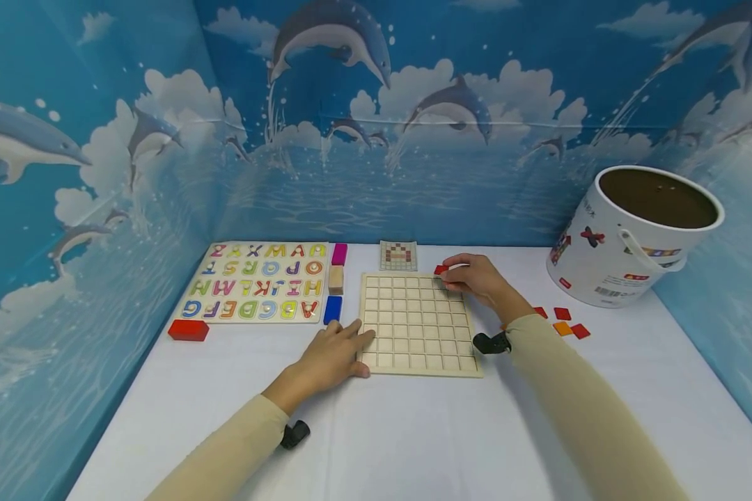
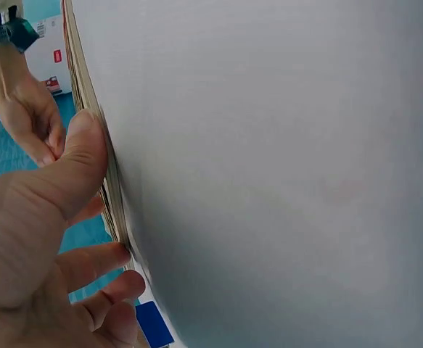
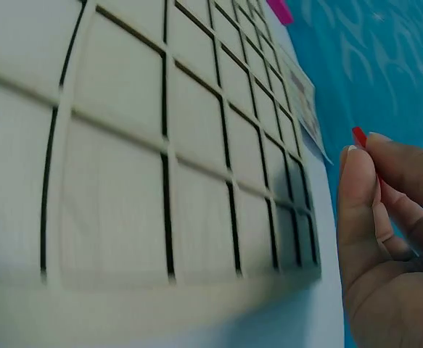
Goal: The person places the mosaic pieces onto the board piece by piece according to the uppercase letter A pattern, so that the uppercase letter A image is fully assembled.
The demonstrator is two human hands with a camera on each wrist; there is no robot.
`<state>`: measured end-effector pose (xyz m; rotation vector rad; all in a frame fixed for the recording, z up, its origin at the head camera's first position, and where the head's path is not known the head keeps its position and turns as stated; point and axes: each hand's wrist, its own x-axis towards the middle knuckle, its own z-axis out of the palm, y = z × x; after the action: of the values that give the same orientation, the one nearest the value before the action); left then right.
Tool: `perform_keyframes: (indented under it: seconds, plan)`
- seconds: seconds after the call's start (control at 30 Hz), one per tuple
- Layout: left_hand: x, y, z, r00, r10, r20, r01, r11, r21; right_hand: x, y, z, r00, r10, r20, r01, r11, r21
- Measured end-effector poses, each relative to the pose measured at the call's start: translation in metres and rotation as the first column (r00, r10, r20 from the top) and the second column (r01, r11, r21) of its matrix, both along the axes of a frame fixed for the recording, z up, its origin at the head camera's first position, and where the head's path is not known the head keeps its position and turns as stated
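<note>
A square wooden grid board (image 1: 416,323) lies flat with bare cells. My left hand (image 1: 332,355) rests at its left edge, index finger over the border and thumb near the front corner. In the left wrist view, the thumb and fingertips (image 2: 84,141) touch the board's side. My right hand (image 1: 476,278) pinches a small red square tile (image 1: 441,269) between thumb and index finger, over the board's far right corner. The right wrist view shows this red tile edge-on, raised above the board. Behind the board lies a small card (image 1: 397,256) with a gridded picture.
Loose red tiles (image 1: 562,314) and an orange tile (image 1: 562,328) lie right of the board. A white bucket (image 1: 592,261) stands behind them. Left are an alphabet board (image 1: 257,282), a red block (image 1: 189,330), and magenta, wooden and blue blocks (image 1: 333,310). Dolphin-print curtains enclose the table.
</note>
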<state>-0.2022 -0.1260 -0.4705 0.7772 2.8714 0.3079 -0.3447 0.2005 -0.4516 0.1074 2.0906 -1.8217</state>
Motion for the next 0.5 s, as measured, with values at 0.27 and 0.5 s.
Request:
perform_keyframes:
  seconds: [0.27,0.5]
  plan:
    - [0.002,0.001,0.002,1.0,-0.005,-0.007,0.005,1.0,-0.01,-0.008,-0.043,-0.014,0.966,0.228,-0.123,-0.171,0.917,0.36]
    - [-0.003,0.003,0.002,1.0,-0.007,-0.022,0.007,1.0,-0.017,-0.012,-0.058,-0.012,0.927,0.323,-0.19,-0.16,0.8,0.578]
